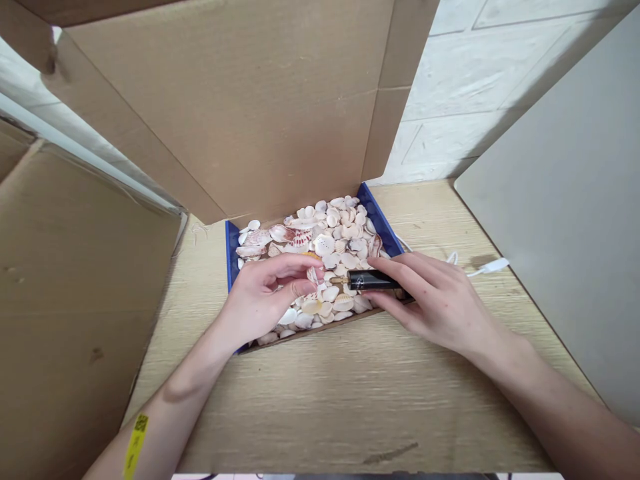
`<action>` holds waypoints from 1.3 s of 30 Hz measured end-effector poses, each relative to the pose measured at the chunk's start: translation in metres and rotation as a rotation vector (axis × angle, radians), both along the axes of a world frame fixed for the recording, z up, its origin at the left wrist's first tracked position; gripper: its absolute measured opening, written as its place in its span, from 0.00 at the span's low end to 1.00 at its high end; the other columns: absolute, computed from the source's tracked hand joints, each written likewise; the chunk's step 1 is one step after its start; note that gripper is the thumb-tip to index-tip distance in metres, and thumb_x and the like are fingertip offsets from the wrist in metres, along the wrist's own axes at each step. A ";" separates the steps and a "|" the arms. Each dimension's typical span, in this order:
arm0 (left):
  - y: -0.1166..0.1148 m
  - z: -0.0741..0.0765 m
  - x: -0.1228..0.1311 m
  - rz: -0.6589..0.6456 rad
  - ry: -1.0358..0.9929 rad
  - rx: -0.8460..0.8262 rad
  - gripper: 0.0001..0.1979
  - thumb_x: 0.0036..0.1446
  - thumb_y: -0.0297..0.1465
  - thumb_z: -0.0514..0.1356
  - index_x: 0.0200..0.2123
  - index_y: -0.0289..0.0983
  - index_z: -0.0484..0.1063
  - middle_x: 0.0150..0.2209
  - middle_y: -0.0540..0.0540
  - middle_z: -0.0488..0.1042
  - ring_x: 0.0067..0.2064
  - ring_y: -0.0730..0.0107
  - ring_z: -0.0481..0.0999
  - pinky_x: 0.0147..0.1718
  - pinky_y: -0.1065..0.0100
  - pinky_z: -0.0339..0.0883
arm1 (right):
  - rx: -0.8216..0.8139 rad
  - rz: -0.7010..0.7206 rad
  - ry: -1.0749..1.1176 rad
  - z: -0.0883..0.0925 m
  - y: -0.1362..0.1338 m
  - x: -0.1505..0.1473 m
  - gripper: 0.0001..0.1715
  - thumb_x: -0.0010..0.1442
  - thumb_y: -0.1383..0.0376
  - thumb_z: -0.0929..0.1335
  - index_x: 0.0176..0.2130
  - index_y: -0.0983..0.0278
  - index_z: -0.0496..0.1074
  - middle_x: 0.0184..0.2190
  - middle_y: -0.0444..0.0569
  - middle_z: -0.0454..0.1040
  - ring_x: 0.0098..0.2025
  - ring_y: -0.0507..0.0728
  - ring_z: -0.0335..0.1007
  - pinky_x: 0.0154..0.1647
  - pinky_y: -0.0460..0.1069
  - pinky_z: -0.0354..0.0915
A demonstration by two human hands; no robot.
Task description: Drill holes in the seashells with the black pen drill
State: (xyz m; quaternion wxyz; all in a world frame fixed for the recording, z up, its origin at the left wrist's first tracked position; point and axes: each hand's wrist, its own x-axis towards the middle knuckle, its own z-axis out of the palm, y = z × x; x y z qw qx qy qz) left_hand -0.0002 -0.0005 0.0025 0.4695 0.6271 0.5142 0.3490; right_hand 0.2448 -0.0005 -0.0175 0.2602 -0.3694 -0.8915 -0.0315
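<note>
Between the thumb and fingers of my left hand (267,293) is a small pale seashell (313,275), pinched over the box. My right hand (435,300) is closed around a black mini drill (373,280) with a brass-coloured chuck. The drill lies level, its tip pointing left at the shell. Whether tip and shell touch I cannot tell. Below both hands a shallow box with blue sides (377,213) is filled with many loose shells (345,240), mostly white, some brown or red-striped.
Behind the box stands a tall cardboard panel (250,100). Another cardboard piece (75,280) is at the left, and a grey panel (560,200) leans at the right. A white cable with a plug (493,266) lies on the wooden table (320,400). A white brick-pattern wall (465,80) is behind.
</note>
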 end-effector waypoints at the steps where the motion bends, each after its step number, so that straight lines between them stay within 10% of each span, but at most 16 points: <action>1: 0.000 0.000 0.000 0.004 -0.016 -0.005 0.08 0.52 0.26 0.63 0.37 0.40 0.76 0.35 0.50 0.80 0.36 0.72 0.78 0.37 0.71 0.73 | 0.006 0.003 0.003 0.000 0.000 0.000 0.18 0.59 0.61 0.67 0.48 0.65 0.65 0.36 0.49 0.75 0.35 0.54 0.71 0.35 0.49 0.67; 39: -0.001 -0.004 0.000 -0.101 0.065 0.079 0.10 0.52 0.29 0.65 0.40 0.41 0.77 0.41 0.49 0.79 0.39 0.71 0.79 0.41 0.71 0.74 | 0.040 0.039 0.067 -0.003 -0.006 -0.012 0.20 0.58 0.62 0.68 0.49 0.69 0.65 0.35 0.52 0.75 0.34 0.54 0.70 0.34 0.49 0.68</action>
